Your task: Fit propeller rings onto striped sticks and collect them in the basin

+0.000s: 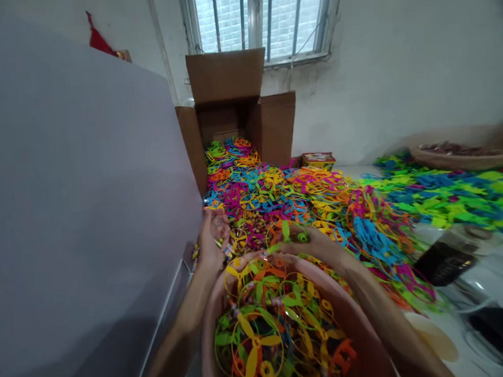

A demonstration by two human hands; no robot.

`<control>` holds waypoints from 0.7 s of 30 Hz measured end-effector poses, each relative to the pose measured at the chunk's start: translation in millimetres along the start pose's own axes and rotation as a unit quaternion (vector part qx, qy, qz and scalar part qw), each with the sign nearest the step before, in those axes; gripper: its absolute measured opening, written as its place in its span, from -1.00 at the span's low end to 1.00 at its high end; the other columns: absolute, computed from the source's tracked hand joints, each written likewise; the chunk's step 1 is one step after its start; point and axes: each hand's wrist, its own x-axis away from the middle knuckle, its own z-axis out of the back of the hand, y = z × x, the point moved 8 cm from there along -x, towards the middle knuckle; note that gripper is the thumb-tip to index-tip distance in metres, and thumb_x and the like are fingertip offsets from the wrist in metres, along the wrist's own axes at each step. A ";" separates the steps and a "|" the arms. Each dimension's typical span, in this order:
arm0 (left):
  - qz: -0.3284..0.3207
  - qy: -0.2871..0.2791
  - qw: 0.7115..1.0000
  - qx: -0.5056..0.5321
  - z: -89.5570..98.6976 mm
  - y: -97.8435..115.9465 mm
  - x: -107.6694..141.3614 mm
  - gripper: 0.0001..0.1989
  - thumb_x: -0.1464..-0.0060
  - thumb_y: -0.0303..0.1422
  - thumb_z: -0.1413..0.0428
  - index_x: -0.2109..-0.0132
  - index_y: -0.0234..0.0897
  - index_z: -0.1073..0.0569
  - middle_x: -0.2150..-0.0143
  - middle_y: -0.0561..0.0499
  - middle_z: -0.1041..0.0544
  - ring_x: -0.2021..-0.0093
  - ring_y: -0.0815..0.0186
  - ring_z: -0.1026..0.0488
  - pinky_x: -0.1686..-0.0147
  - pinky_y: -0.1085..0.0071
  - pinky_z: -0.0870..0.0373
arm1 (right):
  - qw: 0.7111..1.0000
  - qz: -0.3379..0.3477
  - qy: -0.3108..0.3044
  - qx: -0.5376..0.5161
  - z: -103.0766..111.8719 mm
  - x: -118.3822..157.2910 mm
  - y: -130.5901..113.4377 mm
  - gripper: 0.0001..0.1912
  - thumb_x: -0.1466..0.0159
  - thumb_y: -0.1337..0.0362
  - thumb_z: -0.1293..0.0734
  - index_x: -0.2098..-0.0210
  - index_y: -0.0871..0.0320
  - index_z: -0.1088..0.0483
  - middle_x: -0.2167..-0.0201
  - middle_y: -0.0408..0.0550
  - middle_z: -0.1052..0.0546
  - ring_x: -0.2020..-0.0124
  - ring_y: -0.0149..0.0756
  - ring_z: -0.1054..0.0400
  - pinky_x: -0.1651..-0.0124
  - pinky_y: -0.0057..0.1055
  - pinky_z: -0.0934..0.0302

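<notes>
My left hand (214, 240) is at the far left rim of a pink tub (207, 323), its fingers curled. A small, thin piece with a printed band (226, 249) shows at its palm, too blurred to name. My right hand (316, 244) is over the tub's far right rim, closed on a green plastic propeller (285, 232). Inside the tub lie many ringed propellers, such as a yellow one (256, 342), among green and orange pieces. Beyond both hands spreads a heap of coloured propeller rings (272, 178).
An open cardboard box (279, 126) lies on its side, propellers spilling out. A grey panel (83, 194) borders the left. At right are green and blue plastic pieces (454, 197), a shallow basin (460, 159), a dark-labelled container (454, 254) and a small yellow box (318, 161).
</notes>
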 end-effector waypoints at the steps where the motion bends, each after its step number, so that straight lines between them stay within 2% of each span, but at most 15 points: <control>1: 0.024 -0.012 0.999 0.031 -0.9 2.2 -1.5 -0.56 -0.16 0.11 -0.10 0.22 -0.21 -0.39 0.41 0.11 -0.39 0.64 0.51 -0.16 0.73 0.56 0.02 | 0.999 -0.002 -0.011 0.033 -1.2 0.3 -0.7 -0.68 0.05 0.17 -0.63 0.28 -0.02 -0.64 0.19 0.00 -0.66 0.06 0.13 -0.51 0.07 -0.13 -0.41; 3: 0.062 -0.047 0.994 0.082 -8.1 4.2 -1.4 -0.59 -0.15 0.06 -0.12 0.22 -0.22 -0.40 0.41 0.10 -0.39 0.65 0.52 -0.16 0.75 0.56 0.02 | 0.991 0.036 -0.024 0.124 -10.6 -1.7 -7.3 -0.61 0.04 0.12 -0.62 0.19 -0.05 -0.65 0.09 -0.01 -0.65 -0.03 0.15 -0.46 -0.05 -0.07 -0.34; 6: 0.095 -0.064 0.984 0.138 -23.4 0.5 3.5 -0.65 -0.15 -0.01 -0.16 0.19 -0.22 -0.41 0.40 0.11 -0.40 0.66 0.54 -0.15 0.75 0.56 0.04 | 0.961 0.147 -0.029 0.231 -39.0 -4.2 -27.4 -0.74 -0.17 0.01 -0.50 0.17 -0.09 -0.64 0.09 -0.06 -0.66 -0.07 0.07 -0.42 -0.23 -0.04 -0.13; 8: 0.103 -0.065 0.983 0.135 -35.3 -3.4 7.2 -0.65 -0.15 -0.01 -0.16 0.18 -0.22 -0.41 0.41 0.13 -0.40 0.66 0.54 -0.12 0.75 0.55 0.04 | 0.946 0.176 -0.072 0.264 -62.1 -5.3 -34.0 -0.77 -0.26 -0.01 -0.42 0.25 -0.05 -0.64 0.23 -0.06 -0.67 0.08 -0.01 -0.47 -0.13 -0.14 -0.17; 10: 0.094 -0.068 0.985 0.128 -46.9 -4.7 9.9 -0.62 -0.13 0.01 -0.18 0.19 -0.22 -0.41 0.43 0.15 -0.36 0.67 0.54 -0.07 0.76 0.54 0.09 | 0.941 0.160 -0.145 0.261 -81.2 -6.5 -32.6 -0.70 -0.30 -0.03 -0.37 0.29 0.03 -0.61 0.34 -0.07 -0.65 0.28 -0.13 -0.47 0.10 -0.28 -0.24; 12: 0.075 -0.070 0.987 0.123 -55.8 -3.8 11.8 -0.60 -0.07 0.01 -0.24 0.20 -0.23 -0.40 0.44 0.17 -0.32 0.67 0.55 -0.05 0.77 0.54 0.14 | 0.945 0.123 -0.202 0.225 -89.8 -8.4 -27.7 -0.65 -0.30 -0.04 -0.35 0.33 0.09 -0.57 0.44 -0.12 -0.59 0.44 -0.25 -0.40 0.31 -0.39 -0.19; 14: 0.054 -0.067 0.991 0.104 -59.9 -3.2 13.4 -0.58 -0.02 -0.01 -0.29 0.20 -0.22 -0.39 0.44 0.18 -0.34 0.67 0.56 -0.08 0.76 0.56 0.10 | 0.952 0.094 -0.221 0.188 -88.9 -11.7 -23.3 -0.64 -0.24 -0.05 -0.39 0.41 0.13 -0.52 0.53 -0.19 -0.51 0.51 -0.33 -0.30 0.42 -0.45 -0.10; 16: 0.020 -0.069 0.995 0.073 -60.5 -1.5 15.2 -0.58 -0.01 -0.03 -0.31 0.20 -0.22 -0.39 0.41 0.15 -0.41 0.61 0.52 -0.24 0.68 0.58 -0.12 | 0.957 0.085 -0.217 0.172 -83.5 -15.2 -20.0 -0.59 -0.19 -0.07 -0.43 0.54 0.14 -0.45 0.62 -0.23 -0.40 0.55 -0.38 -0.21 0.46 -0.46 -0.04; 18: -0.017 -0.081 0.996 0.037 -59.3 0.0 17.6 -0.61 -0.04 -0.04 -0.30 0.17 -0.21 -0.42 0.34 0.08 -0.52 0.42 0.40 -0.46 0.45 0.52 -0.38 | 0.965 0.080 -0.195 0.158 -74.1 -17.9 -17.2 -0.55 -0.16 -0.10 -0.44 0.59 0.14 -0.42 0.64 -0.23 -0.38 0.55 -0.38 -0.21 0.46 -0.46 -0.04; 20: -0.026 -0.124 0.992 -0.012 -60.9 -3.4 20.7 -0.61 -0.07 -0.01 -0.28 0.14 -0.20 -0.45 0.25 0.00 -0.60 0.20 0.25 -0.56 0.25 0.40 -0.47 | 0.972 0.073 -0.160 0.154 -60.8 -19.4 -13.7 -0.56 -0.15 -0.11 -0.46 0.55 0.14 -0.47 0.62 -0.20 -0.43 0.51 -0.34 -0.29 0.43 -0.45 -0.10; 21: -0.020 -0.152 0.987 -0.044 -62.1 -6.8 22.5 -0.59 -0.07 0.02 -0.26 0.16 -0.21 -0.48 0.23 -0.03 -0.63 0.14 0.19 -0.57 0.21 0.36 -0.48 | 0.975 0.068 -0.142 0.158 -53.3 -19.6 -11.2 -0.58 -0.13 -0.11 -0.47 0.52 0.14 -0.50 0.61 -0.19 -0.47 0.49 -0.31 -0.33 0.41 -0.45 -0.14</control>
